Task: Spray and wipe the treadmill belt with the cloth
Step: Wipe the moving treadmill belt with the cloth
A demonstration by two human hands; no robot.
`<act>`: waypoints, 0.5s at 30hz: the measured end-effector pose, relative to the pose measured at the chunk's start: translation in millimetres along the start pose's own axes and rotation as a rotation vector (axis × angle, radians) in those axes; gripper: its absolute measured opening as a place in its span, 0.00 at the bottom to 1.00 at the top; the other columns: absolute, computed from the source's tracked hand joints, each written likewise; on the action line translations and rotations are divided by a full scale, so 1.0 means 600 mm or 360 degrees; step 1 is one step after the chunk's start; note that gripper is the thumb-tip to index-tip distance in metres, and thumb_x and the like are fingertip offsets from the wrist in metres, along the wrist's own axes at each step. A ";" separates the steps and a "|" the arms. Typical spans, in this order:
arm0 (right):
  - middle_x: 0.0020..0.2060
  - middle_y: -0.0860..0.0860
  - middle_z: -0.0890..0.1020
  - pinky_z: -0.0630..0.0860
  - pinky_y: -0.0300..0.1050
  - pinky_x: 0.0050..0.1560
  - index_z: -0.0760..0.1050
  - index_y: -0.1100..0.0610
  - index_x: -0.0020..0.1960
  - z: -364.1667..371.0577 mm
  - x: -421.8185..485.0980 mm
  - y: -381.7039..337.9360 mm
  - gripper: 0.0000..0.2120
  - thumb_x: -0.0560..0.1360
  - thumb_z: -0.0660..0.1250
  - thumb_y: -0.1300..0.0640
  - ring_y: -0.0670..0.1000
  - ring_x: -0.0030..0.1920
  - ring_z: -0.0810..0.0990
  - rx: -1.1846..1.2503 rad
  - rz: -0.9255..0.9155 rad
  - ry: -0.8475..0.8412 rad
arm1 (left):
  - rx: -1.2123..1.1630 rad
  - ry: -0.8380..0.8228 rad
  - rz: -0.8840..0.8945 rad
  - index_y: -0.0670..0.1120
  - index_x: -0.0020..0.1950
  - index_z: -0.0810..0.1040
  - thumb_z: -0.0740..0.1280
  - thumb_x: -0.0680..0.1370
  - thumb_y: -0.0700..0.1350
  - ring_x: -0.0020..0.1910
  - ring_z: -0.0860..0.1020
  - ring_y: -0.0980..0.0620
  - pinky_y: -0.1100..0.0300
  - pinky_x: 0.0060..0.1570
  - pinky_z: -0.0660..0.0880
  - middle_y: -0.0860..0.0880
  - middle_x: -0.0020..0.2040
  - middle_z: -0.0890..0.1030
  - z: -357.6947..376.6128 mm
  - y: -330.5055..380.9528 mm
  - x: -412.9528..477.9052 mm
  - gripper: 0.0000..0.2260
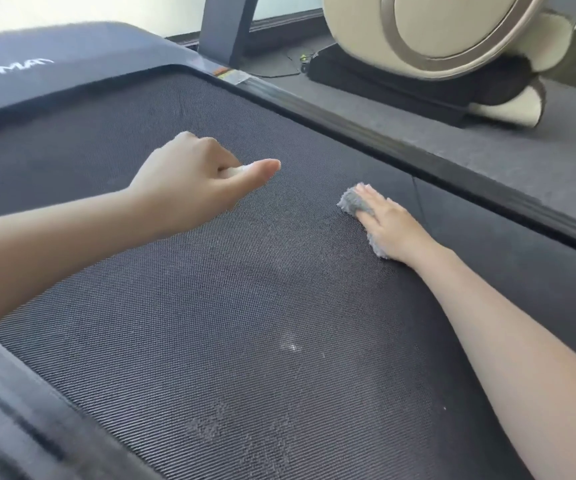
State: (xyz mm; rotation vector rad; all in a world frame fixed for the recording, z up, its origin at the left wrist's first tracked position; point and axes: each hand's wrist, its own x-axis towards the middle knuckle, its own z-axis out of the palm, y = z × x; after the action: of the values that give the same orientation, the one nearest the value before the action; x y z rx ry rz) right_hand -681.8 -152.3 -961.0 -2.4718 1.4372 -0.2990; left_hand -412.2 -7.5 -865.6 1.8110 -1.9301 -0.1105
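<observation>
While on ribbed belt (245, 289), fluffy cloth (350, 203)

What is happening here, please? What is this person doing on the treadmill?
A person is cleaning the treadmill belt. The right hand presses a grey cloth flat on the belt near its right edge. The left hand hangs above the belt, fingers curled round a small white thing, mostly hidden; it may be the sprayer. Damp-looking speckles show on the belt nearer the camera.
</observation>
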 end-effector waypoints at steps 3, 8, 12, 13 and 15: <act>0.76 0.48 0.55 0.48 0.44 0.73 0.54 0.52 0.76 -0.017 0.019 0.029 0.23 0.82 0.53 0.53 0.50 0.75 0.53 -0.0010 0.0143 0.0042 | -0.0007 -0.0004 -0.0019 0.32 0.34 0.74 0.50 0.69 0.74 0.31 0.77 0.37 0.41 0.38 0.77 0.36 0.30 0.79 0.006 0.000 0.006 0.42; 0.76 0.48 0.55 0.51 0.46 0.73 0.54 0.51 0.76 -0.032 0.053 0.091 0.24 0.81 0.53 0.50 0.56 0.75 0.57 0.0003 0.0381 0.0103 | 0.0040 -0.0010 -0.0034 0.32 0.32 0.74 0.51 0.70 0.73 0.30 0.76 0.37 0.40 0.36 0.76 0.37 0.29 0.78 0.016 -0.004 0.010 0.42; 0.76 0.49 0.55 0.51 0.47 0.72 0.55 0.52 0.75 -0.046 0.062 0.128 0.24 0.81 0.52 0.50 0.58 0.74 0.56 0.0020 0.0487 0.0149 | 0.0027 -0.0039 -0.0062 0.31 0.32 0.72 0.52 0.70 0.72 0.29 0.75 0.36 0.39 0.34 0.75 0.34 0.28 0.76 0.012 -0.006 0.000 0.41; 0.76 0.49 0.56 0.51 0.47 0.72 0.55 0.52 0.75 -0.050 0.062 0.134 0.24 0.81 0.52 0.50 0.58 0.74 0.56 0.0035 0.0509 0.0161 | 0.0030 -0.0055 -0.0079 0.31 0.31 0.72 0.53 0.70 0.72 0.29 0.74 0.36 0.39 0.34 0.75 0.34 0.28 0.76 0.010 -0.006 -0.003 0.41; 0.76 0.47 0.56 0.52 0.47 0.72 0.55 0.50 0.75 -0.054 0.062 0.144 0.23 0.81 0.53 0.50 0.58 0.74 0.57 0.0060 0.0535 0.0169 | 0.0058 -0.0084 -0.0128 0.32 0.31 0.71 0.53 0.70 0.72 0.28 0.74 0.36 0.39 0.34 0.75 0.34 0.28 0.75 0.002 -0.004 -0.009 0.40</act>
State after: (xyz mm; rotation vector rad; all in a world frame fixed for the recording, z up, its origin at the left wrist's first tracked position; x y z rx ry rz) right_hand -744.2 -229.5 -957.0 -2.1638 1.8376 -0.3867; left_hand -410.4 -3.1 -869.2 1.9282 -1.9066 -0.1524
